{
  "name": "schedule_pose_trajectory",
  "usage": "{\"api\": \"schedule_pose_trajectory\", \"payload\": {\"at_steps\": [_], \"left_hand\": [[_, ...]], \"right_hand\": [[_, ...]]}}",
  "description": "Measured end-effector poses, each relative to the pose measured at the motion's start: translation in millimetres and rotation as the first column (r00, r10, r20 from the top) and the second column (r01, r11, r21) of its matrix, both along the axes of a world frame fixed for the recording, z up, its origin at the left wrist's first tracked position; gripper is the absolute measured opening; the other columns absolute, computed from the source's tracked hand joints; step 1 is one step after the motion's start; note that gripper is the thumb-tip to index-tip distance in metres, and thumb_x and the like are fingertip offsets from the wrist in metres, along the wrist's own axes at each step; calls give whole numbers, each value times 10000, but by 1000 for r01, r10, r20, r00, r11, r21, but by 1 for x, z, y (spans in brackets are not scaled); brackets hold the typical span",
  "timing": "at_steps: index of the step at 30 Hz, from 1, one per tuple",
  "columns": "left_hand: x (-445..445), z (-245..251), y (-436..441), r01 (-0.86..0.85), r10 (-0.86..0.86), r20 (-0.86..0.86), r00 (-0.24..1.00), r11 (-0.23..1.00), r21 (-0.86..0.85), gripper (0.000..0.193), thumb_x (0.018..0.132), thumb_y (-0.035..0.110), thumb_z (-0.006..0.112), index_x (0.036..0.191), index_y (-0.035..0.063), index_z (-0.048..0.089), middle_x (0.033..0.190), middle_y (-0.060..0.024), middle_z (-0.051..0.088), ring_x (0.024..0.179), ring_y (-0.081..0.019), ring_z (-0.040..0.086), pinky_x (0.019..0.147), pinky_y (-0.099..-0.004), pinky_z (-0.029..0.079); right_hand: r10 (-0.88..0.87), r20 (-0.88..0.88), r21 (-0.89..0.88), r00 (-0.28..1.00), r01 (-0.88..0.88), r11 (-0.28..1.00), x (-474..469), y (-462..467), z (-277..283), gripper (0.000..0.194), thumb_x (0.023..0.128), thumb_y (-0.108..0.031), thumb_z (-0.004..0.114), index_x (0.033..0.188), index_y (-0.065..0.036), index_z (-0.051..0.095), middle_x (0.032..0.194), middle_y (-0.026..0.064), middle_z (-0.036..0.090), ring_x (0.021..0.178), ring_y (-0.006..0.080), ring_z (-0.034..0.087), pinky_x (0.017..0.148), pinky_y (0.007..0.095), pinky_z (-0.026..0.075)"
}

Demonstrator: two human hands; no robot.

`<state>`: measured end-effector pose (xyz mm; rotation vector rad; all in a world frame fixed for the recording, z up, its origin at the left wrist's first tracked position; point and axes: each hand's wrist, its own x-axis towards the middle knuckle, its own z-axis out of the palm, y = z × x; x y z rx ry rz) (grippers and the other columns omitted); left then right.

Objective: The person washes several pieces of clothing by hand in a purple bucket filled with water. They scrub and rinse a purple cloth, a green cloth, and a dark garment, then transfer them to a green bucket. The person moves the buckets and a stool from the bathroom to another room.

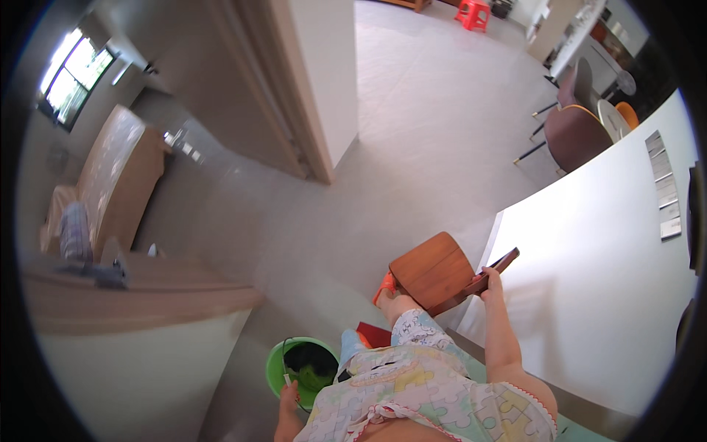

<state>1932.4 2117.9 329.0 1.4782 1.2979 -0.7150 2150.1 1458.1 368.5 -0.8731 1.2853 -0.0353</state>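
Observation:
My right hand grips the dark back edge of a wooden chair, whose flat reddish-brown seat is off the floor beside the white wall. At the lower left, my left hand is closed on the handle of a green plastic bucket. Something dark lies inside the bucket, partly in shadow; what it is I cannot tell. An orange slipper shows on a foot just left of the chair seat. A red object sits low between the bucket and my legs, mostly hidden.
A doorway with a wooden frame stands ahead on the left, and a wood-topped ledge nearer. The white wall runs along my right. Farther off are brown chairs, a red plastic stool and plastic-wrapped furniture.

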Motion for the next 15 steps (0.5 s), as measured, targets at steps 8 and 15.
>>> {"api": "schedule_pose_trajectory", "payload": {"at_steps": [8,15], "left_hand": [[254,0,-73,191,-187,173,967,982,-5,245,840,277,608,809,90,453,515,-14,403,388,-122,376,359,-310,282],[461,-22,-172,286,-313,121,942,937,203,287,809,296,641,775,47,502,564,-37,466,436,-139,431,401,-317,322]], "right_hand": [[-262,21,64,965,260,963,124,-89,-39,199,721,-168,647,853,-56,549,694,114,581,603,262,565,577,426,490],[-421,28,36,907,420,907,243,-203,-52,245,702,-139,654,880,-34,522,698,130,537,639,284,555,589,435,497]]}}
